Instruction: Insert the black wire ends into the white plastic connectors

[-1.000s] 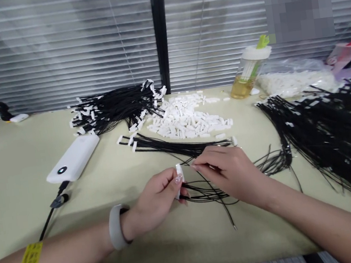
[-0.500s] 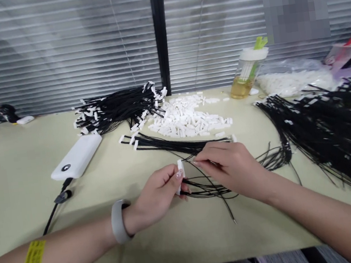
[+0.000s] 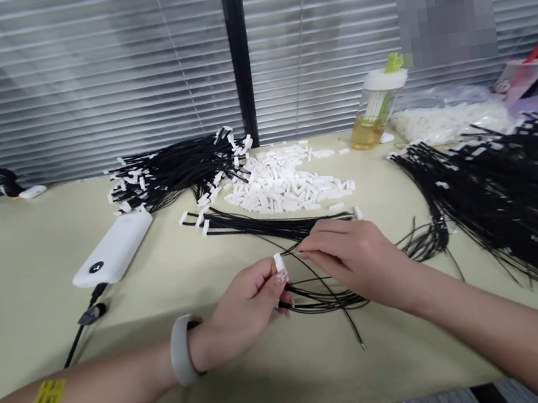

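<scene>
My left hand (image 3: 249, 299) pinches a white plastic connector housing (image 3: 279, 264) between thumb and fingers, its top end sticking up. Several black wires (image 3: 325, 302) run from the lower part of the housing to the right, passing under my right hand (image 3: 349, 257). That hand is closed in a pinch on a thin black wire just right of the housing. A loose black wire (image 3: 353, 328) crosses below, its metal tip pointing toward me. Behind both hands lies a small bundle of black wires (image 3: 272, 227) with white housings on its ends.
A heap of white housings (image 3: 291, 185) lies behind, beside a pile of finished-looking wire bundles (image 3: 176, 167). More black wires (image 3: 505, 211) spread at the right. A white power bank (image 3: 113, 250) with a cable is at left; a bottle (image 3: 375, 110) and a plastic bag (image 3: 450, 120) stand at back.
The view has shifted slightly. Both hands keep their pinches, and the housing and wires sit a little lower in the picture; the grips look the same.
</scene>
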`<state>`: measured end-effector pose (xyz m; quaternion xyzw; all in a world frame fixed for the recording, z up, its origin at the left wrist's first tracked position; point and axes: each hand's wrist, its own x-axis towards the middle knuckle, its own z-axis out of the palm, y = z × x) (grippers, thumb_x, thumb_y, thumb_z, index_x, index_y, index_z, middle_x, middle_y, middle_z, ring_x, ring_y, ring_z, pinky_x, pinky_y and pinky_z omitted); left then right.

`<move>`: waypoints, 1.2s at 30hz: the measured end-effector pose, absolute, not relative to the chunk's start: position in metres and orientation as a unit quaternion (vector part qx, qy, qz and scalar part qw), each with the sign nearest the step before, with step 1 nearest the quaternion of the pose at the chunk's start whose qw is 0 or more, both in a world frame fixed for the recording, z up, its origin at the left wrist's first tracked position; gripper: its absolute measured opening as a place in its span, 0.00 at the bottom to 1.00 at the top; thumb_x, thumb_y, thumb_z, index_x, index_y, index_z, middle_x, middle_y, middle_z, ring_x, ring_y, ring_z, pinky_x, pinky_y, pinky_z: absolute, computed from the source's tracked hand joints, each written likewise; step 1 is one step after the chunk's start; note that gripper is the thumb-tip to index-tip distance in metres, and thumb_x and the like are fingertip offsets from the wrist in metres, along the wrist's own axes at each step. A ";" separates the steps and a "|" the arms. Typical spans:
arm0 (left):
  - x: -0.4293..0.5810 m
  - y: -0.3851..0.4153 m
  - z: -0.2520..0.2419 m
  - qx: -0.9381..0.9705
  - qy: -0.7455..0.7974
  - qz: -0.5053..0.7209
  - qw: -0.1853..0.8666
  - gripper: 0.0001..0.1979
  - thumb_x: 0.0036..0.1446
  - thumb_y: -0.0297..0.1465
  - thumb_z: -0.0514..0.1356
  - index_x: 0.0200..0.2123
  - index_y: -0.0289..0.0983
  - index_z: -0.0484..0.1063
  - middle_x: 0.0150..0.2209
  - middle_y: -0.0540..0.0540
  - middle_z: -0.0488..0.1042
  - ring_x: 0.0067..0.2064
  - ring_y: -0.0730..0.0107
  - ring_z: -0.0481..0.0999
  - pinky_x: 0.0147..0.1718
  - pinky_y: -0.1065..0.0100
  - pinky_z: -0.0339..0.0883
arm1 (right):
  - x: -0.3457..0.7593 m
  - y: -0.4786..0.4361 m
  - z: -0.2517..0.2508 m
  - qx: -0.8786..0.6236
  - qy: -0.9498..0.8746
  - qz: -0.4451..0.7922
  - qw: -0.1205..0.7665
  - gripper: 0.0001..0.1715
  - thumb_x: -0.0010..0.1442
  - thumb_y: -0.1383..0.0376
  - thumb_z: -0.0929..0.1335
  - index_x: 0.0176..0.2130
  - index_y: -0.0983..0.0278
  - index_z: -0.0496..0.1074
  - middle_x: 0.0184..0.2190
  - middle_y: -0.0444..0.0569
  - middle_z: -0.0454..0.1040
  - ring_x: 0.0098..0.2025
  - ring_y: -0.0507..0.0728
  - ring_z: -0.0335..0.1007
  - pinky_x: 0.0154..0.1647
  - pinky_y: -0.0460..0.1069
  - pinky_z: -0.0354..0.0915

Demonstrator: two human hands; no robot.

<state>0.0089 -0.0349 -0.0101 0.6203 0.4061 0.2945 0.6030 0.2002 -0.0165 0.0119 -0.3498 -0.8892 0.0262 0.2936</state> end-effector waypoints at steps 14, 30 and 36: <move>0.008 -0.027 -0.003 0.602 0.408 0.221 0.650 0.13 0.58 0.39 0.49 0.26 0.36 0.58 0.24 0.54 0.64 0.20 0.82 0.64 0.20 0.75 0.61 | 0.202 -0.009 0.006 -0.308 -0.901 -0.056 0.300 0.11 0.59 0.69 0.60 0.32 0.66 0.72 0.30 0.48 0.72 0.34 0.50 0.67 0.34 0.44 0.63; 0.007 -0.026 -0.008 0.608 0.444 0.238 0.613 0.11 0.58 0.37 0.50 0.29 0.37 0.61 0.23 0.56 0.64 0.19 0.82 0.65 0.18 0.78 0.59 | 0.196 -0.013 0.005 -0.374 -0.904 -0.017 0.207 0.13 0.58 0.68 0.59 0.36 0.67 0.71 0.29 0.48 0.69 0.32 0.51 0.64 0.33 0.46 0.59; 0.007 -0.025 -0.009 0.563 0.450 0.279 0.634 0.10 0.58 0.37 0.51 0.29 0.37 0.61 0.22 0.55 0.65 0.19 0.83 0.66 0.18 0.78 0.59 | 0.205 -0.013 0.008 -0.357 -0.869 -0.141 0.312 0.10 0.56 0.69 0.61 0.33 0.67 0.71 0.33 0.50 0.69 0.36 0.53 0.62 0.33 0.47 0.58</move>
